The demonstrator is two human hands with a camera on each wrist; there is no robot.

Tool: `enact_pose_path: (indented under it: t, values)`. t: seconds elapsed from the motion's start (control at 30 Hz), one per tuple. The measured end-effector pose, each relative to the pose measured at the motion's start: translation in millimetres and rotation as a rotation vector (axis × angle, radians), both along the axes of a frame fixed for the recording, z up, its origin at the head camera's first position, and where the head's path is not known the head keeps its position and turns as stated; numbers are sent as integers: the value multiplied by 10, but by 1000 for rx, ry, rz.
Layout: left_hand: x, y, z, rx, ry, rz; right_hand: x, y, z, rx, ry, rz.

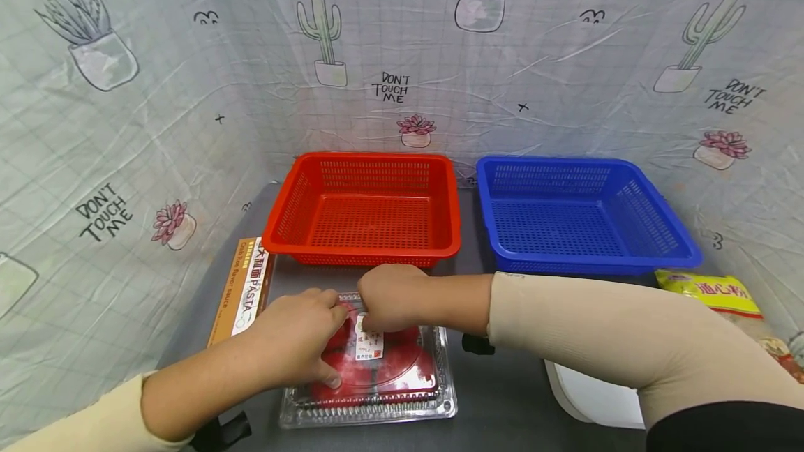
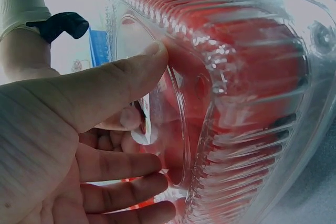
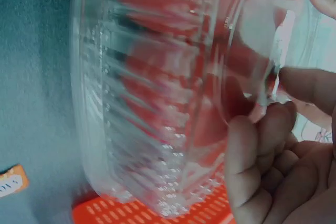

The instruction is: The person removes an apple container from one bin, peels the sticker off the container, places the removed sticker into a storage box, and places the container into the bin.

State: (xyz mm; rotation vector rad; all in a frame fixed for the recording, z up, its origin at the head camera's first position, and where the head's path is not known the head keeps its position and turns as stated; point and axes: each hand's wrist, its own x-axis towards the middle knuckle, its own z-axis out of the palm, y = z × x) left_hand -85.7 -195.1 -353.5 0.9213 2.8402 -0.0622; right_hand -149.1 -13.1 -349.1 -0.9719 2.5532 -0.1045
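A clear ribbed plastic box (image 1: 369, 418) with red contents (image 1: 405, 361) lies on the table in front of me; what the contents are cannot be told through the lid. A white printed label (image 1: 368, 346) is stuck on its lid. My right hand (image 1: 392, 298) pinches the upper edge of this label between thumb and forefinger, its other fingers curled, as the right wrist view also shows. Across the left part of the lid rests my left hand (image 1: 301, 333), its thumb (image 2: 131, 74) and fingers extended on the plastic.
Behind the box stands a red basket (image 1: 361, 258), with a blue basket (image 1: 593, 262) to its right. A pasta box (image 1: 241, 284) lies at the left. At the right are a yellow-topped packet (image 1: 719, 291) and a white object (image 1: 597, 396), partly under my right arm.
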Motion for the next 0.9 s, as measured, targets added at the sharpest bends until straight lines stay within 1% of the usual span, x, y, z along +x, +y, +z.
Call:
enact_pose_path:
  t: [0.07,0.17,0.27,0.37,0.5,0.73,0.9]
  values:
    - [0,2,1,1,-4,2,-4,-4,-17,-15,-3,-17]
    - [-2,4,3,2,-6,3,-4,-9,-34,-26,28,-15]
    - [-2,5,4,2,-2,0,-9,-5,-32,-32,73,12]
    - [-2,4,2,2,0,1,-20,15,-23,-53,88,43]
    - [2,5,11,-3,-1,3,-30,47,11,-82,76,74]
    - [6,16,21,-13,-4,5,-60,70,87,-91,80,139]
    - [15,17,25,-17,-2,5,-49,97,160,-111,41,146]
